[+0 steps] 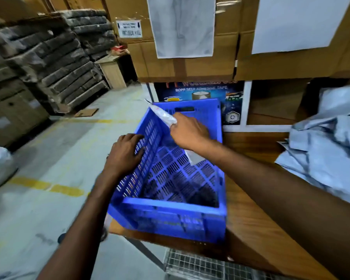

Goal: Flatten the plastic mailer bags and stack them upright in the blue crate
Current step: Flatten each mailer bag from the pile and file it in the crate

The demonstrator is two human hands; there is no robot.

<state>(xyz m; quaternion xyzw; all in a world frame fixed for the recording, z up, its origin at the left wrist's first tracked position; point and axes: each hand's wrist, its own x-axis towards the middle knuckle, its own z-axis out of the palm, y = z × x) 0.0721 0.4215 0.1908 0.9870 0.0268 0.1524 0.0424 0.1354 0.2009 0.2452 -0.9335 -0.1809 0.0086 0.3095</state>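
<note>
Pinching a lone bag (163, 115) to the crate (170, 211) wall with right hand (187, 131), left hand (125, 152) spread flat outside, so probably flops once released.

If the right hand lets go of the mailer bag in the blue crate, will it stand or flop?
Probably flop: the mailer bag looks thin and wrinkled where the right hand grips it. It likely weighs little, as one hand holds it alone. Leaning on the blue crate wall, which the left hand touches, it may stay upright.
</note>
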